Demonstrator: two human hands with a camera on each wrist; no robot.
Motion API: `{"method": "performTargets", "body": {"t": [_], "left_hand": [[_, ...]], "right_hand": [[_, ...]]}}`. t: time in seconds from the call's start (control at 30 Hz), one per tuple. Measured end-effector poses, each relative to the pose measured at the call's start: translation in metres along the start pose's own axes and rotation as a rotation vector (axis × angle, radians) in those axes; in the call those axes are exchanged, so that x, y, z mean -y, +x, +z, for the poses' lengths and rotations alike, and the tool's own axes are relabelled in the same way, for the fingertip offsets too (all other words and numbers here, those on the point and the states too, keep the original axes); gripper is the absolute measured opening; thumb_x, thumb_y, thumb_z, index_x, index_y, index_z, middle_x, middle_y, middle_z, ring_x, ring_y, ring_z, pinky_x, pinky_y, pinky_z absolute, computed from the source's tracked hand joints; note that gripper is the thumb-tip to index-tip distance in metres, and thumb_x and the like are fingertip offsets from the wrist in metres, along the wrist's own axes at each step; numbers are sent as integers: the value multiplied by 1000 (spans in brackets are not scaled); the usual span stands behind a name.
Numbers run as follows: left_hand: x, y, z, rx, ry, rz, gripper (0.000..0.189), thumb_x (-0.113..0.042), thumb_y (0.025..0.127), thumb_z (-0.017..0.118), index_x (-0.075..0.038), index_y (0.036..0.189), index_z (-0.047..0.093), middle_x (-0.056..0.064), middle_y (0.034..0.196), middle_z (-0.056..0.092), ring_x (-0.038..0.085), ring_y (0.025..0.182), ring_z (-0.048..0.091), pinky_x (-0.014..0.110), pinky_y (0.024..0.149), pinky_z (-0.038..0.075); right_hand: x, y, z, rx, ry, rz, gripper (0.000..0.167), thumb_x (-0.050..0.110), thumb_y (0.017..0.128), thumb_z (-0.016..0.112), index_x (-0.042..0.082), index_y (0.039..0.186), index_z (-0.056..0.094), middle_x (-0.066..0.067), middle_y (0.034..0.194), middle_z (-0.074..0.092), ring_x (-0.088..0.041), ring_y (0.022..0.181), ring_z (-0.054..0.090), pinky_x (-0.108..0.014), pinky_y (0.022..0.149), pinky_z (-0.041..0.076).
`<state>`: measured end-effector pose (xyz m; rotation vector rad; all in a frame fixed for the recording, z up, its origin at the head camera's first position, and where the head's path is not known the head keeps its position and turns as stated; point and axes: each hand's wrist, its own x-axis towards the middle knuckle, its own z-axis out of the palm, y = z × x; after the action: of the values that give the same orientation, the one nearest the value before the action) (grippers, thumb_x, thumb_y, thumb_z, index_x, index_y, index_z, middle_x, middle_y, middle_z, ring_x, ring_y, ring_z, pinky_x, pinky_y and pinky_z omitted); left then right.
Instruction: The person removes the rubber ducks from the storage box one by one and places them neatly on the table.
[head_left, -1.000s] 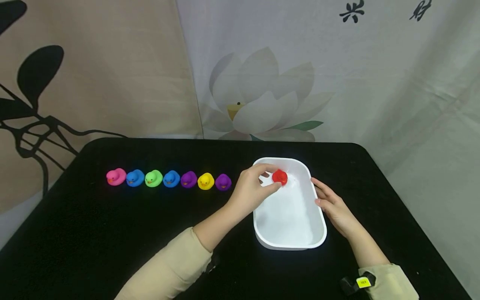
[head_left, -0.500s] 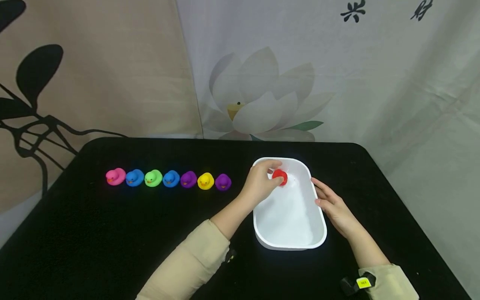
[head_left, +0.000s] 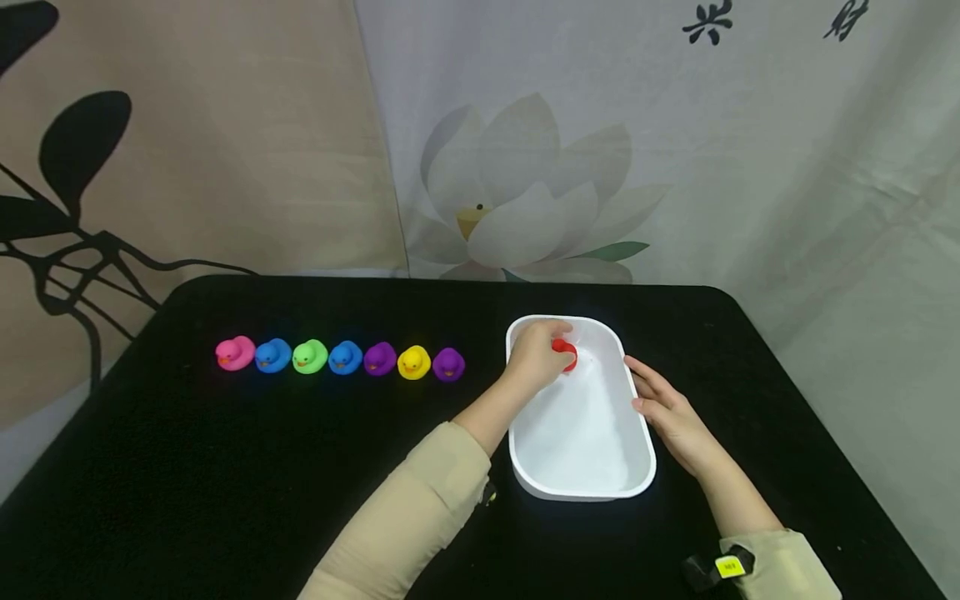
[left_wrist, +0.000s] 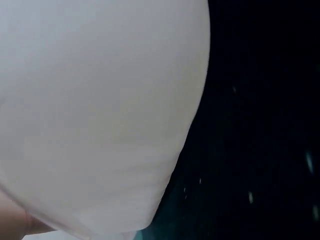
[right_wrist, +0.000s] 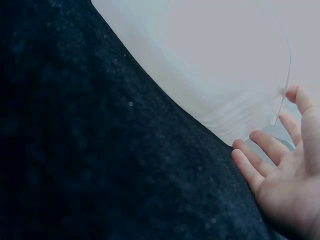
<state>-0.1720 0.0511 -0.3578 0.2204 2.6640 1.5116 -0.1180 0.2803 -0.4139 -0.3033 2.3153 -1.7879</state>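
Note:
My left hand reaches into the far end of the white plastic tray, its thumb and fingers around a red rubber duck. Much of that duck is hidden behind the hand. Along the tray's right side, my right hand rests its fingertips against the rim and outer wall, the fingers extended. The right wrist view shows the same right hand with fingers spread along the tray's wall. Mostly tray wall fills the left wrist view, with a bit of skin at the lower left corner.
To the left of the tray, several small rubber ducks stand in a row: pink, blue, green, another blue, purple, yellow and another purple. A black cloth covers the table; a printed curtain hangs behind.
My left hand has moved right and closed in around the red duck, covering more of it. The right hand, the tray and the row of ducks stay put.

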Motion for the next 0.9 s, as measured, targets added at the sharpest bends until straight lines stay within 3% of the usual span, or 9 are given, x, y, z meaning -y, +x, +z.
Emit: {"method": "performTargets", "body": {"t": [0.17,0.5,0.7,0.9], "left_hand": [[4,5,7,-15,-27,-71,41,-6,85,71,-10,124,64,7,119,61,21,99,56,25,74,54],[9,12,13,-18,-26,-133,40,-4,83,73,-8,122,66,8,119,61,23,105,55,28,80,53],[10,14,13,10,31,-113,38,-5,82,73,-6,119,67,8,115,63,23,103,56,27,83,52],[12,17,16,18,119,-79,35,-9,81,76,-8,115,69,5,107,65,20,97,56,24,80,50]], "right_hand": [[-1,0,1,3,9,-6,59,18,99,50,11,152,24,-19,150,32,-18,121,52,-56,100,33],[0,1,0,3,11,1,59,19,99,50,12,152,24,-19,150,31,-20,123,49,-59,100,30],[1,0,1,1,13,5,59,19,99,50,12,152,24,-20,151,31,-22,124,49,-60,100,30],[1,0,0,5,16,-1,59,19,99,50,12,152,24,-20,150,31,-16,121,50,-60,100,30]]}}
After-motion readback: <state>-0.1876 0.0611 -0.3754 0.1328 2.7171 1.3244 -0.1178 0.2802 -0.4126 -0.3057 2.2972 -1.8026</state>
